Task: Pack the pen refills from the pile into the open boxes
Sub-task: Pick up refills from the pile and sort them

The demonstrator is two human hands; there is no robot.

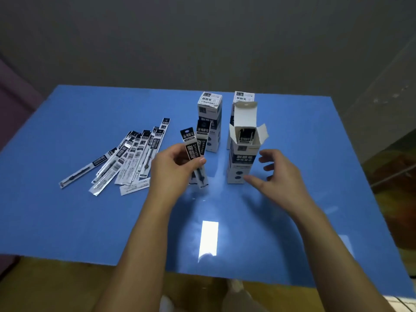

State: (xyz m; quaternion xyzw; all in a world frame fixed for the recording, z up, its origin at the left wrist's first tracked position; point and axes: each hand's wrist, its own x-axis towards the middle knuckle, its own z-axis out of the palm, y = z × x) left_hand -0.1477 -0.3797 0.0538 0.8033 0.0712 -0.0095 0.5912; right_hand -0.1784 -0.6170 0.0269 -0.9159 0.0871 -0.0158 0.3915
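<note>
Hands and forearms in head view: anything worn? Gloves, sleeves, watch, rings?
Nothing worn that shows. The left hand and right hand are bare, no gloves, and no rings or watch are visible. Both forearms are bare down to the bottom frame edge, with no sleeve cuff in view. No markers, straps or cables on either arm.

Two packed refills (195, 152) are gripped upright by the left hand (171, 165). The right hand (276, 174) is held open beside the open box (242, 154). A pile (126, 158) is spread on the blue bench (67, 221).
</note>
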